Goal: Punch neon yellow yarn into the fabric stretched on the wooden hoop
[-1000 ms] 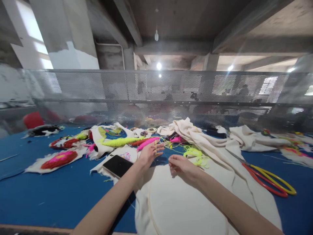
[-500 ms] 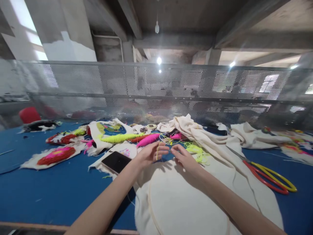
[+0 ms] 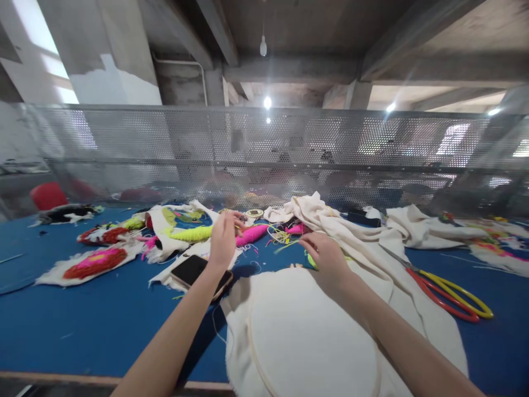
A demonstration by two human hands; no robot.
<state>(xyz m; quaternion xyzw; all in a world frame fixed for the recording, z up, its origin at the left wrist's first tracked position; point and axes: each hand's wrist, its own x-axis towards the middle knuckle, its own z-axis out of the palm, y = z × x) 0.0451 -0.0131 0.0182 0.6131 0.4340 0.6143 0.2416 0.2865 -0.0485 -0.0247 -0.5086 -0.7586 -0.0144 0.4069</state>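
Left hand (image 3: pixel 223 242) and right hand (image 3: pixel 327 258) drew apart

The left hand's loosely bent fingers hovered by pink yarn (image 3: pixel 253 235); their grip was unclear. The right hand's narrowed fingers were just beside a yellow strand (image 3: pixel 286 247) beyond the cloth's (image 3: pixel 314 325) far edge; whether they held it, I could not tell. The strand looked light, soft and tangle-prone, best pinched near its end. No container showed.
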